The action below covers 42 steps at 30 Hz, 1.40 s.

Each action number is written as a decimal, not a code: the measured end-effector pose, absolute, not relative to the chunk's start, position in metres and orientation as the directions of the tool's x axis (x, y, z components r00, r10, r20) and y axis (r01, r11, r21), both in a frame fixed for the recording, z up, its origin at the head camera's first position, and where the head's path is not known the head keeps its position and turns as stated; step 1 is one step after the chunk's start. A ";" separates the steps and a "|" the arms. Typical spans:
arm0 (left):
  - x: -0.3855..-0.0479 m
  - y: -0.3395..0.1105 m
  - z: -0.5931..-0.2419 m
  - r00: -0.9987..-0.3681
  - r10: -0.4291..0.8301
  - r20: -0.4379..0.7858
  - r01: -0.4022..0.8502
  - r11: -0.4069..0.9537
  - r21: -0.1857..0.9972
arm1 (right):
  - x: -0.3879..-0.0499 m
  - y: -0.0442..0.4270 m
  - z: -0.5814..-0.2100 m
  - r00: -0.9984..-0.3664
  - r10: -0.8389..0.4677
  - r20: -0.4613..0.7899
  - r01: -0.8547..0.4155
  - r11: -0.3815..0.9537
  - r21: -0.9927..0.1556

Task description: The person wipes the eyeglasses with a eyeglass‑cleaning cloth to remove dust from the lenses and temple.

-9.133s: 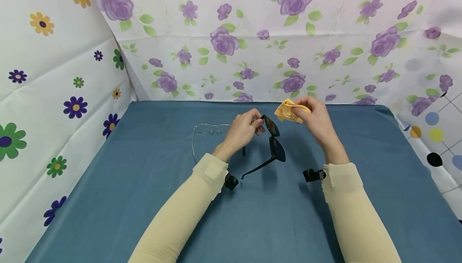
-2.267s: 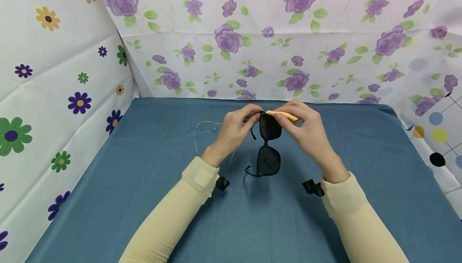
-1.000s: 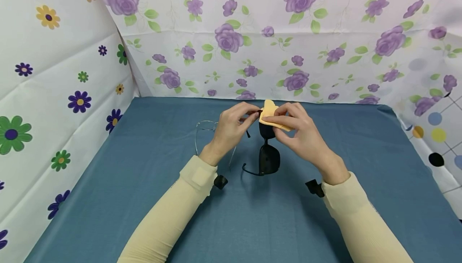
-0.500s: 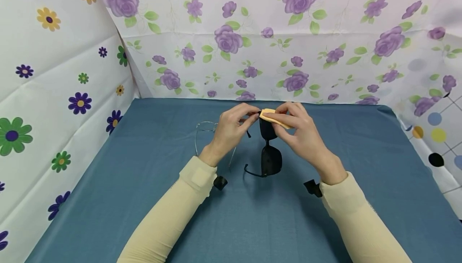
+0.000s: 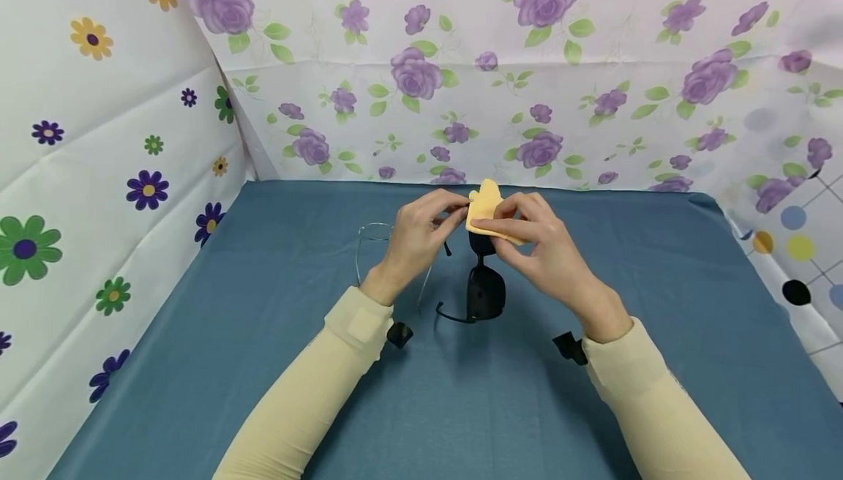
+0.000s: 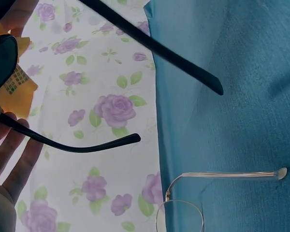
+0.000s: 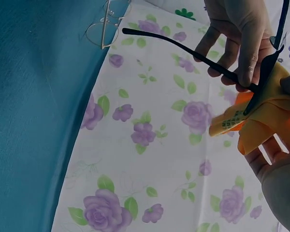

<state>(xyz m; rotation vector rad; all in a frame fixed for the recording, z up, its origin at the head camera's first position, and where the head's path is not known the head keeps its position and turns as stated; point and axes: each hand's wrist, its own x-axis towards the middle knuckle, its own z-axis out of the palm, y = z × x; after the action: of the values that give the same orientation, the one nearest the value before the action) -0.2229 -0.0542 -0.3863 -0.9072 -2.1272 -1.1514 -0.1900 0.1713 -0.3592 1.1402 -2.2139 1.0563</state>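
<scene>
Black sunglasses point(image 5: 486, 293) hang on end above the blue tablecloth, one lens over the other, temples spread. My left hand point(image 5: 416, 241) pinches them near the hinge of the upper temple; the right wrist view shows that temple point(image 7: 183, 48) between its thumb and fingers. With my right hand point(image 5: 549, 253) I hold a folded yellow cloth point(image 5: 484, 205) against the upper lens, which it mostly covers. Printed marks show on the cloth point(image 6: 17, 92) in the left wrist view. Wire-framed eyeglasses point(image 5: 358, 253) lie on the table, partly hidden behind my left hand.
The blue tablecloth point(image 5: 461, 407) spreads under both arms. A white sheet with purple flowers point(image 5: 408, 121) stands along the back edge, and another flowered sheet point(image 5: 99, 173) closes the left side. Black wrist cameras point(image 5: 570, 348) sit at both cuffs.
Earlier the right hand held the cloth apart from the sunglasses. It then came to the upper lens, and the cloth has shifted back and forth over it. The eyeglasses stay put.
</scene>
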 end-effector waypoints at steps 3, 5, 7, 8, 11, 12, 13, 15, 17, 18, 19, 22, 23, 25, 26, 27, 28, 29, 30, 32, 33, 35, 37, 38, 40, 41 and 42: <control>-0.223 -0.056 -0.387 -0.623 0.286 0.728 0.766 0.410 0.494 | -0.189 0.171 -0.360 -0.563 -0.506 0.653 -0.826 0.363 -0.431; -0.223 -0.057 -0.387 -0.624 0.278 0.730 0.765 0.409 0.498 | -0.188 0.171 -0.360 -0.563 -0.510 0.650 -0.826 0.362 -0.431; -0.224 -0.058 -0.388 -0.627 0.269 0.731 0.761 0.411 0.501 | -0.187 0.171 -0.361 -0.561 -0.515 0.648 -0.828 0.360 -0.431; -0.224 -0.058 -0.388 -0.628 0.265 0.731 0.760 0.412 0.504 | -0.187 0.172 -0.361 -0.561 -0.517 0.646 -0.828 0.359 -0.431; -0.224 -0.059 -0.388 -0.637 0.250 0.729 0.751 0.415 0.513 | -0.185 0.173 -0.362 -0.558 -0.528 0.640 -0.830 0.353 -0.433; -0.224 -0.059 -0.388 -0.640 0.245 0.728 0.747 0.418 0.517 | -0.185 0.173 -0.363 -0.557 -0.531 0.639 -0.831 0.350 -0.433; -0.225 -0.059 -0.389 -0.645 0.238 0.726 0.743 0.419 0.522 | -0.185 0.174 -0.363 -0.557 -0.532 0.638 -0.830 0.347 -0.436; -0.225 -0.059 -0.389 -0.655 0.223 0.722 0.732 0.425 0.533 | -0.184 0.175 -0.364 -0.559 -0.531 0.637 -0.829 0.346 -0.439; -0.224 -0.060 -0.389 -0.666 0.203 0.718 0.721 0.422 0.549 | -0.184 0.176 -0.364 -0.559 -0.530 0.638 -0.829 0.346 -0.439; -0.224 -0.060 -0.389 -0.670 0.194 0.717 0.717 0.418 0.557 | -0.184 0.177 -0.364 -0.560 -0.529 0.638 -0.828 0.346 -0.441; -0.224 -0.060 -0.388 -0.672 0.186 0.716 0.715 0.413 0.564 | -0.184 0.177 -0.364 -0.561 -0.527 0.638 -0.828 0.348 -0.441; -0.224 -0.061 -0.389 -0.671 0.172 0.722 0.718 0.396 0.572 | -0.184 0.180 -0.365 -0.562 -0.524 0.640 -0.827 0.354 -0.437; -0.225 -0.061 -0.389 -0.667 0.170 0.725 0.721 0.393 0.571 | -0.184 0.181 -0.365 -0.562 -0.522 0.641 -0.827 0.356 -0.435; -0.225 -0.061 -0.389 -0.658 0.165 0.735 0.729 0.384 0.567 | -0.184 0.182 -0.365 -0.559 -0.518 0.647 -0.829 0.361 -0.427; -0.225 -0.061 -0.389 -0.652 0.161 0.741 0.733 0.381 0.563 | -0.184 0.183 -0.365 -0.557 -0.516 0.650 -0.830 0.363 -0.423; -0.226 -0.061 -0.390 -0.648 0.155 0.746 0.737 0.377 0.562 | -0.184 0.184 -0.366 -0.554 -0.514 0.655 -0.832 0.364 -0.419; -0.226 -0.062 -0.390 -0.644 0.149 0.750 0.740 0.373 0.560 | -0.185 0.185 -0.366 -0.553 -0.512 0.658 -0.833 0.366 -0.415; -0.226 -0.062 -0.390 -0.640 0.143 0.755 0.742 0.367 0.560 | -0.185 0.186 -0.366 -0.551 -0.508 0.662 -0.834 0.366 -0.413; -0.226 -0.062 -0.390 -0.638 0.137 0.758 0.744 0.363 0.561 | -0.185 0.187 -0.366 -0.553 -0.503 0.664 -0.833 0.367 -0.415; -0.225 -0.062 -0.390 -0.634 0.130 0.763 0.748 0.354 0.561 | -0.185 0.189 -0.365 -0.557 -0.494 0.668 -0.829 0.372 -0.417; -0.225 -0.063 -0.390 -0.634 0.128 0.763 0.748 0.351 0.563 | -0.186 0.189 -0.365 -0.561 -0.488 0.669 -0.827 0.374 -0.420; -0.225 -0.063 -0.390 -0.633 0.125 0.764 0.750 0.341 0.566 | -0.186 0.190 -0.365 -0.569 -0.478 0.669 -0.821 0.374 -0.431; -0.224 -0.063 -0.390 -0.635 0.123 0.763 0.751 0.329 0.572 | -0.186 0.191 -0.365 -0.576 -0.469 0.670 -0.816 0.375 -0.440; -0.224 -0.063 -0.389 -0.636 0.122 0.762 0.752 0.323 0.575 | -0.186 0.191 -0.365 -0.578 -0.463 0.673 -0.815 0.371 -0.445; -0.223 -0.063 -0.389 -0.639 0.120 0.760 0.751 0.310 0.583 | -0.186 0.192 -0.365 -0.584 -0.449 0.676 -0.811 0.367 -0.456; -0.223 -0.063 -0.389 -0.642 0.120 0.757 0.750 0.305 0.587 | -0.186 0.192 -0.365 -0.587 -0.443 0.677 -0.808 0.366 -0.461; -0.222 -0.063 -0.389 -0.643 0.120 0.756 0.750 0.300 0.590 | -0.187 0.192 -0.365 -0.589 -0.437 0.680 -0.807 0.364 -0.465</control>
<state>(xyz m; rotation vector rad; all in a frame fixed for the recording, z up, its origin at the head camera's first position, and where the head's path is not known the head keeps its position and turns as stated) -0.2224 -0.0633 -0.3889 -0.7718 -1.9745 -1.3628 -0.1867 0.1918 -0.3649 1.0791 -2.1860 1.1171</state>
